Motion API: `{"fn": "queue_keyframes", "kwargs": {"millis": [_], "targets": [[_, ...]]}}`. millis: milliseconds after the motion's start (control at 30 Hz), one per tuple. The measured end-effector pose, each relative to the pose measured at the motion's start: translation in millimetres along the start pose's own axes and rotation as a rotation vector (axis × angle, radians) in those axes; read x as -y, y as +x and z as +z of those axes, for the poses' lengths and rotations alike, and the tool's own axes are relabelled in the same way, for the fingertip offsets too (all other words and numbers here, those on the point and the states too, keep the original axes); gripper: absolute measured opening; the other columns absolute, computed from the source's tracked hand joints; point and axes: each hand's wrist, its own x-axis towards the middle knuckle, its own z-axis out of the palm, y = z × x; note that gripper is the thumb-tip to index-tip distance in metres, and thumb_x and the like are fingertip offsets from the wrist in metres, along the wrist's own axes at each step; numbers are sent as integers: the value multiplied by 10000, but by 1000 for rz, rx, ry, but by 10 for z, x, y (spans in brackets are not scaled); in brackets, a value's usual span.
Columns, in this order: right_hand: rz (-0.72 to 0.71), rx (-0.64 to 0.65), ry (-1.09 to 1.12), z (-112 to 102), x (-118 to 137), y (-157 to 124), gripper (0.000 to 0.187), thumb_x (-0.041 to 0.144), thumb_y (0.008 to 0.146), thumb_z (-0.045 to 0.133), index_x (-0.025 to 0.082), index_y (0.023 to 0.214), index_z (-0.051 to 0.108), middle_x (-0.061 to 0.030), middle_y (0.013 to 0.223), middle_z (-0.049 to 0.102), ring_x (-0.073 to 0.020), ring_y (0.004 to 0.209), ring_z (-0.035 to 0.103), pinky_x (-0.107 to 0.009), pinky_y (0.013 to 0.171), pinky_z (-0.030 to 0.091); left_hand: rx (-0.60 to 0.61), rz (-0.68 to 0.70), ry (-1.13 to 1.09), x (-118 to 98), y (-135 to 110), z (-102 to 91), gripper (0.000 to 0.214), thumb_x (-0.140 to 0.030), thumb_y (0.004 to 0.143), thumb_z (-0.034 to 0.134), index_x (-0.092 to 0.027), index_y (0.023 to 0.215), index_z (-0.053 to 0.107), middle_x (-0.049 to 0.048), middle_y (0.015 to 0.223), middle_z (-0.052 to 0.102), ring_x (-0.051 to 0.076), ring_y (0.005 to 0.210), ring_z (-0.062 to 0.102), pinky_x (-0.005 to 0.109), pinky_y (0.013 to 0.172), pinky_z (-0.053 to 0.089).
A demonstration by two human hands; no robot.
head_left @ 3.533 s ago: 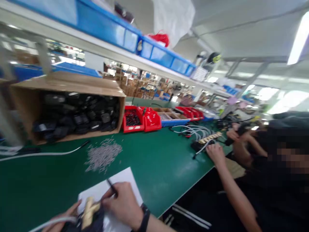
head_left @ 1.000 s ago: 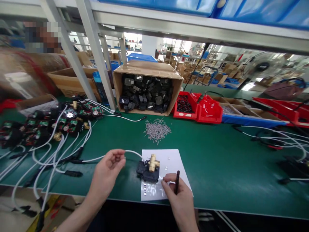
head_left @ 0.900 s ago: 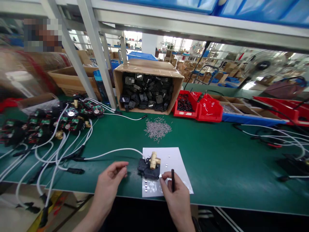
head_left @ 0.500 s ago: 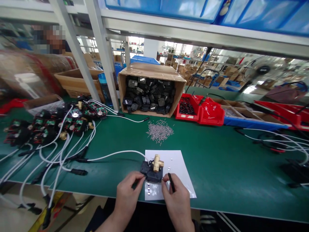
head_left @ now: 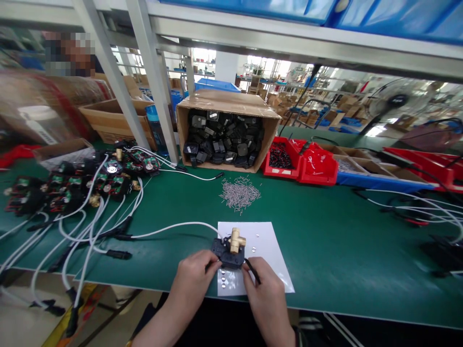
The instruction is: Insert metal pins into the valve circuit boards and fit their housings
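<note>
A black valve actuator (head_left: 226, 258) with a brass tee fitting (head_left: 237, 240) on top lies on a white sheet (head_left: 275, 265). A white cable (head_left: 177, 224) runs from it to the left. My left hand (head_left: 195, 277) pinches the housing's lower left edge with thumb and forefinger. At the lower right corner, my right hand (head_left: 265, 284) is closed around a slim black tool (head_left: 252, 271), whose tip is hard to make out. The right fingertips are close against the housing. Several small shiny round pieces (head_left: 223, 279) dot the sheet on both sides of the actuator.
A heap of small metal pins (head_left: 240, 193) lies behind the sheet. Beyond stands a cardboard box (head_left: 227, 100) of black housings. Red bins (head_left: 318, 168) are to its right. Opened circuit units (head_left: 72, 188) with white cables crowd the left. A shelf post (head_left: 139, 72) rises behind them.
The view has shifted slightly. My right hand and the slim black tool have tilted closer to the actuator's lower right corner. My left hand still grips the left edge.
</note>
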Motion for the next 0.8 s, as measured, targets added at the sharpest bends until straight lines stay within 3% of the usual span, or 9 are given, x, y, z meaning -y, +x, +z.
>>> {"fn": "queue_keyframes", "kwargs": {"millis": [200, 333, 400, 467, 567, 633, 700, 733, 800], "targets": [[-141, 29, 11, 13, -200, -169, 198, 151, 862, 427, 185, 905, 617, -74, 896, 672, -174, 824, 644, -264, 741, 526, -4, -95, -107, 8, 8, 44, 157, -174, 764, 625, -184, 616, 573, -16, 660, 629, 149, 650, 600, 246, 623, 416], [-164, 142, -96, -102, -343, -235, 220, 198, 859, 488, 185, 1033, 622, -101, 1082, 653, -214, 970, 626, -316, 842, 523, -110, -242, -217, 55, -60, 39, 198, -227, 619, 736, -193, 615, 541, -29, 624, 557, 159, 610, 528, 265, 589, 389], [-70, 171, -117, -190, -315, -154, 342, 205, 813, 556, 189, 1155, 553, -101, 1191, 593, -242, 1055, 582, -362, 891, 498, -231, -390, -495, 68, -68, -64, 275, -303, 615, 731, -198, 816, 575, -14, 730, 590, 138, 571, 499, 264, 560, 398], [33, 225, -109, -254, -213, 11, 616, 176, 726, 634, 203, 1298, 407, -96, 1299, 505, -265, 1123, 530, -402, 928, 468, -316, -550, -944, 72, -14, -242, 354, -385, 729, 623, -203, 1017, 529, 41, 944, 627, 123, 582, 531, 265, 563, 439], [64, 365, -49, -244, -24, 304, 811, 124, 623, 681, 218, 1347, 327, -87, 1268, 534, -268, 1093, 548, -393, 910, 465, -406, -673, -1435, 60, 177, -525, 209, -333, 867, 436, -181, 969, 537, 103, 1133, 598, 121, 689, 605, 246, 602, 493], [26, 402, -8, -168, 48, 422, 663, 115, 612, 668, 221, 1236, 471, -64, 1128, 623, -248, 994, 604, -346, 847, 490, -555, -644, -1442, 4, 324, -638, 160, -260, 865, 448, -170, 929, 563, 87, 1019, 645, 98, 648, 599, 177, 523, 463], [6, 361, 20, -74, 42, 419, 470, 123, 613, 643, 222, 1068, 579, -40, 1002, 660, -225, 888, 637, -303, 773, 505, -699, -503, -1301, -144, 453, -675, 205, -251, 839, 512, -184, 1022, 573, 35, 848, 659, 59, 537, 530, 120, 415, 359], [11, 320, 38, -39, 9, 372, 416, 130, 616, 627, 222, 1020, 591, -32, 967, 665, -217, 852, 643, -292, 748, 507, -719, -412, -1211, -264, 513, -673, 265, -266, 826, 541, -189, 1078, 567, 6, 763, 643, 45, 480, 472, 118, 384, 307], [42, 219, 81, -31, -106, 228, 404, 162, 623, 611, 217, 1022, 581, -33, 947, 667, -215, 814, 646, -292, 722, 510, -624, -225, -1029, -593, 654, -649, 312, -301, 833, 534, -178, 1118, 574, -31, 654, 597, 35, 422, 369, 143, 397, 298]]}}
